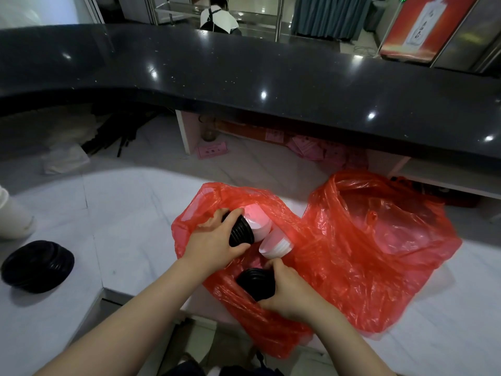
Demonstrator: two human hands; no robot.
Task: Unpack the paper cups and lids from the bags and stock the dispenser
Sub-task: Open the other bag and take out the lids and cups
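Two black ribbed lid stacks (241, 231) | gripped | red bag (366, 240)

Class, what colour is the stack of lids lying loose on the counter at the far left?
Black: the stack of lids shows plainly in the head view.

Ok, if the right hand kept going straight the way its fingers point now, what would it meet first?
Probably the white lid stack just past the fingertips of the right hand, which grips a black lid stack inside the red bag. Depth is unclear.
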